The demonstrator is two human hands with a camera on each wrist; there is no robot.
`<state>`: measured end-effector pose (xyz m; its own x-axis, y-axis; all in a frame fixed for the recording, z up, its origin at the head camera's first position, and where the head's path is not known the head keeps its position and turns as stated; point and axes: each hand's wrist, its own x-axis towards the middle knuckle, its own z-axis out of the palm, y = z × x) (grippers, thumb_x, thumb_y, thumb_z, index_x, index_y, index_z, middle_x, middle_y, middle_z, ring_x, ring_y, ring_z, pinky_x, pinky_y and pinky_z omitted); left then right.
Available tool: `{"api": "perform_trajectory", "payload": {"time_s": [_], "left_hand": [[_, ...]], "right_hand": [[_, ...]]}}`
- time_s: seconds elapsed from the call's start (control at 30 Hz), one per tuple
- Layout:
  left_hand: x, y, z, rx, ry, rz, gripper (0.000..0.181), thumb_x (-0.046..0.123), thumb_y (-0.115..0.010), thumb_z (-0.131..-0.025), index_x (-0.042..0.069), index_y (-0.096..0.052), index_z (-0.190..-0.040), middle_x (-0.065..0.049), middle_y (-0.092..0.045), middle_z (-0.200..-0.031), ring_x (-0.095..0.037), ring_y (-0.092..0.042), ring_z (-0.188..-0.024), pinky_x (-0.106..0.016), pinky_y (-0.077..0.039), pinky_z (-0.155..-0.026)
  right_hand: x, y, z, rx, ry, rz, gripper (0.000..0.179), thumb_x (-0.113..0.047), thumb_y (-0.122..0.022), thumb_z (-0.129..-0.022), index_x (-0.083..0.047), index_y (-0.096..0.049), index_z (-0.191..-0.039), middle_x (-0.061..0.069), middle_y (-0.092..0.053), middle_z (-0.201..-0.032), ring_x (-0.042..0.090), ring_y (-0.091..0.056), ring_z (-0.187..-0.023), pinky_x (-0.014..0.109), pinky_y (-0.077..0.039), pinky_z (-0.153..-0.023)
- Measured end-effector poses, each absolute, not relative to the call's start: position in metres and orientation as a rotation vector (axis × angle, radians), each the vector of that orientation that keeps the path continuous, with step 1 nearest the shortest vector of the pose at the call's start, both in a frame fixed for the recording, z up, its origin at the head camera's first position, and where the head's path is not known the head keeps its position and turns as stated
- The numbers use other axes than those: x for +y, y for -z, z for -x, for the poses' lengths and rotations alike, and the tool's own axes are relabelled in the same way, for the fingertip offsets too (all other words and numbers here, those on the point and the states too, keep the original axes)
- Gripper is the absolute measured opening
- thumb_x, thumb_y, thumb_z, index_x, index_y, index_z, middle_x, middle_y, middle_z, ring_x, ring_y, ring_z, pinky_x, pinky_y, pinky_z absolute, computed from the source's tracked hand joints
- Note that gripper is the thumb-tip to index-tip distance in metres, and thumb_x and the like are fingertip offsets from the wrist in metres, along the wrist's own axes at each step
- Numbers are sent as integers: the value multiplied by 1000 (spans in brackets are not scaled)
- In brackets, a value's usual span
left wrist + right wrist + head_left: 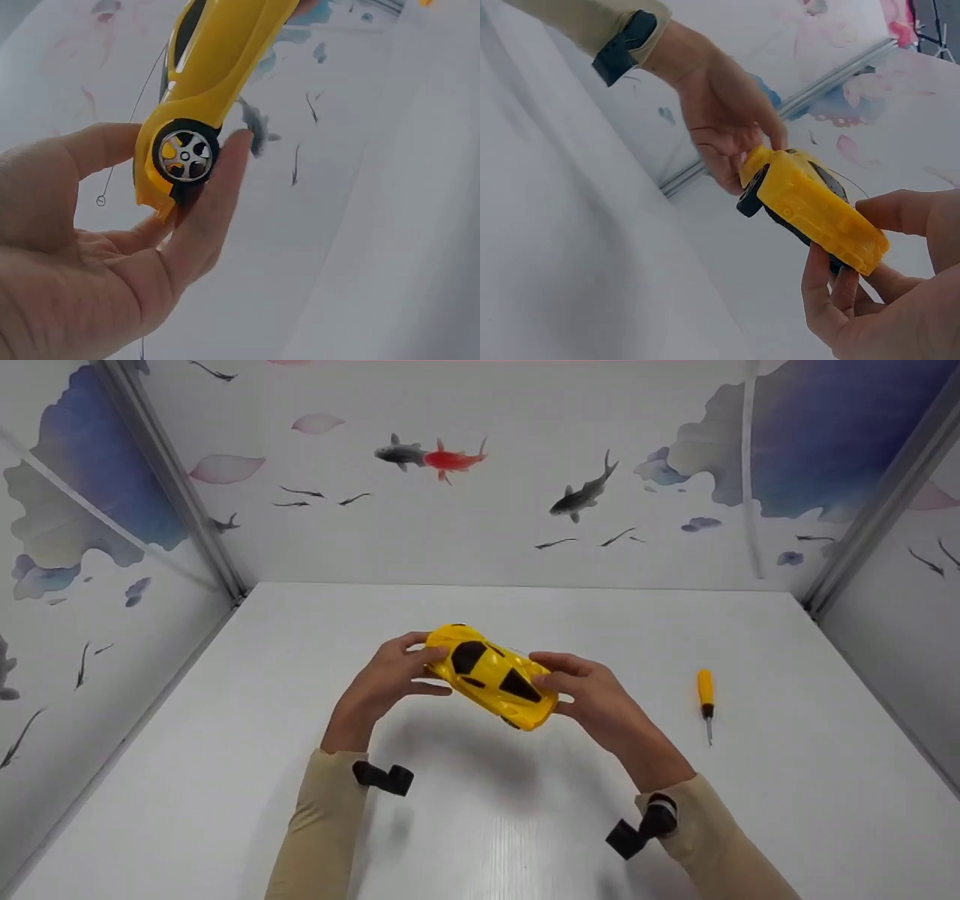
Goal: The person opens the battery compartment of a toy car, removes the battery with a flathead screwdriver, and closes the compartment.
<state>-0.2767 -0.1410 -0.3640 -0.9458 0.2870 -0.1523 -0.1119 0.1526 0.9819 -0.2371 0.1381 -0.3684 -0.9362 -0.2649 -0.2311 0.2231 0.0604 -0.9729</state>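
Observation:
A yellow toy car (491,675) with black windows is held above the white table, tilted, between both hands. My left hand (390,671) grips one end, its thumb on top and fingers below. In the left wrist view a silver-spoked black wheel (185,151) shows between that thumb and the fingers. My right hand (592,694) pinches the other end, thumb on the upper side and fingertips beneath, as the right wrist view shows along the car's side (817,214). A thin wire-like line stands out near the car in both wrist views; whether it is attached cannot be told.
A screwdriver (706,701) with a yellow and black handle lies on the white table (225,810) to the right, its tip toward the near edge. White panels (480,532) painted with fish and leaves enclose the table at the back and sides.

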Motion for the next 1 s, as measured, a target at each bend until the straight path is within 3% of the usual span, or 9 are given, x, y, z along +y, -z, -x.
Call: {"api": "perform_trajectory", "payload": {"time_s": [0.2,0.37,0.67,0.77,0.87,1.0], "left_hand": [[-132,365,273,1991,-1871,-225,49,26,-62,-100,2,-48,-140,-19,-62,-127,-29,-70,-108,-38,-59,-95],[-128,371,273,1879,-1952,-290,46,16,-63,-99,-4,-52,-138,-18,-64,-127,-23,-71,-106,-35,-58,-97],[-117,381,274,1848,-1971,-255,62,10,-70,-92,11,-46,-149,-19,-63,-131,-24,-71,-103,-37,-60,-92],[-111,383,276,1843,-1965,-249,58,9,-71,-92,12,-50,-147,-19,-64,-131,-24,-71,-102,-38,-60,-92],[-107,385,277,1846,-1976,-220,53,8,-70,-93,12,-54,-143,-19,-64,-130,-25,-71,-102,-37,-60,-92],[-104,385,277,1839,-2008,-165,51,7,-68,-94,12,-55,-143,-18,-62,-131,-25,-71,-104,-37,-60,-92]], "right_hand": [[165,359,236,1980,2041,6,50,-30,-63,-99,-12,-51,-145,9,-47,-148,24,-54,-127,36,-44,-115],[178,361,239,1967,2094,-4,60,-33,-68,-96,-9,-47,-146,10,-47,-146,20,-57,-124,23,-52,-104],[193,369,247,1953,2127,-98,73,-41,-72,-91,-8,-43,-149,10,-50,-141,15,-62,-116,18,-53,-98],[198,370,249,1972,2123,-142,73,-40,-72,-91,-7,-42,-149,10,-50,-143,15,-60,-119,16,-53,-96],[201,369,249,2030,2097,-169,69,-38,-70,-94,-7,-42,-149,11,-47,-146,18,-56,-126,16,-52,-98],[201,367,247,2108,2057,-162,63,-34,-66,-97,-7,-42,-149,12,-40,-152,21,-49,-135,25,-44,-113]]}}
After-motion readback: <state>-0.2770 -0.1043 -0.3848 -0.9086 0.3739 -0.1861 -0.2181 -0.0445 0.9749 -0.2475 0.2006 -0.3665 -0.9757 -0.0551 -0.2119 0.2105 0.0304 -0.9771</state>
